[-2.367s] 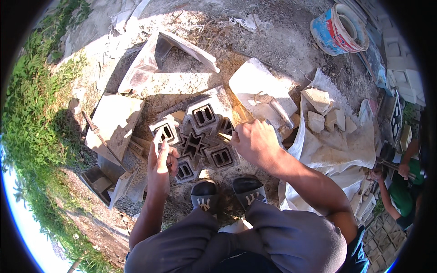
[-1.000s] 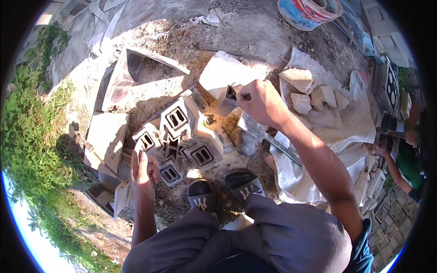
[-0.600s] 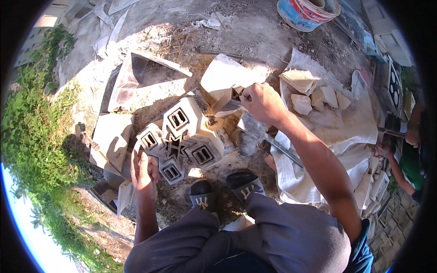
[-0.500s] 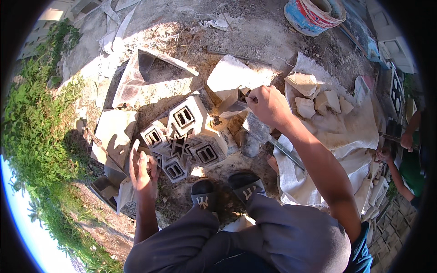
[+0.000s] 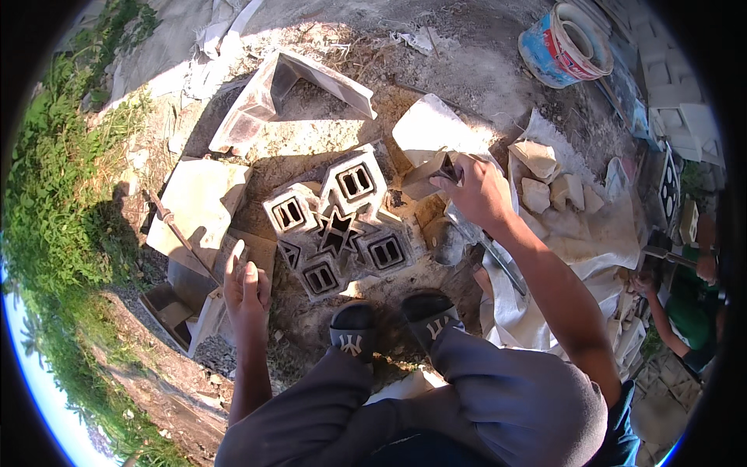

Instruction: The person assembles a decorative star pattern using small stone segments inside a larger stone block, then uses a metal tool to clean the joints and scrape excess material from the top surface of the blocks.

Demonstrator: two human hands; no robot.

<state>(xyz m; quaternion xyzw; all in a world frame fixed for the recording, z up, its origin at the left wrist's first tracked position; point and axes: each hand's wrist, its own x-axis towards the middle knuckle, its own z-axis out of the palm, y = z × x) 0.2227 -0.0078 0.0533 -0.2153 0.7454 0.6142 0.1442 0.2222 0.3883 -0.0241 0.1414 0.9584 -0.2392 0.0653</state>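
A patterned concrete vent block (image 5: 336,226) with a star-shaped hole and square openings lies in front of my feet. To its right, my right hand (image 5: 481,193) grips the edge of a small angular mould piece (image 5: 425,177), its dark hollow end toward my fingers. My left hand (image 5: 247,289) hovers left of the block, fingers spread and empty. Close by it are a pale flat plate (image 5: 204,204) with a rusty rod (image 5: 180,237) across it, and an open box-like form (image 5: 167,310). Metal mould parts (image 5: 447,243) lie between the block and my right forearm.
A V-shaped mould frame (image 5: 274,89) lies beyond the block. At right, broken pale chunks (image 5: 537,159) rest on a white sack sheet (image 5: 572,257); a blue bucket (image 5: 554,56) stands farther back. Another person's hands (image 5: 644,282) hold a tool at far right. Plants (image 5: 66,163) grow at left.
The view has shifted, so the block and bucket appear farther right. My right fingers now close on the mould piece's edge, which shows its hollow end more. My left hand remains spread.
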